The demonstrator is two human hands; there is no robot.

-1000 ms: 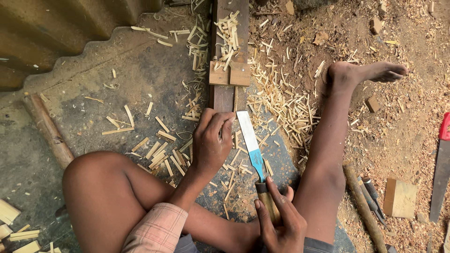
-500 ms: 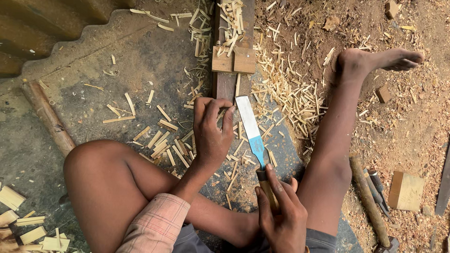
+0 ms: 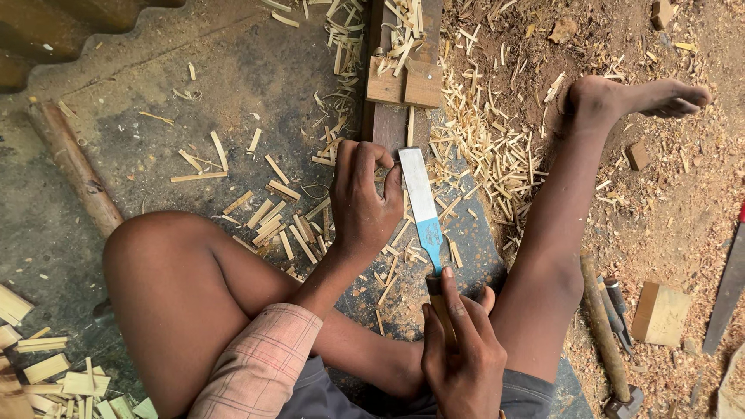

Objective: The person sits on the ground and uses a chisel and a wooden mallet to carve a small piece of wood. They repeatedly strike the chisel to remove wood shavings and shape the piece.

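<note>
Visibly two hands, one chisel.

The left hand and the chisel blade sit side by side on the dark plank, so there is no gap between them. The right hand blocks the handle end. A bent knee fills the left side and a long leg walls off the right. Two wood blocks sit on the plank farther up. The grey floor at upper left has the most open room, with only small wood strips and a pipe near its edge. Past the leg lie tools and a wood block.
</note>
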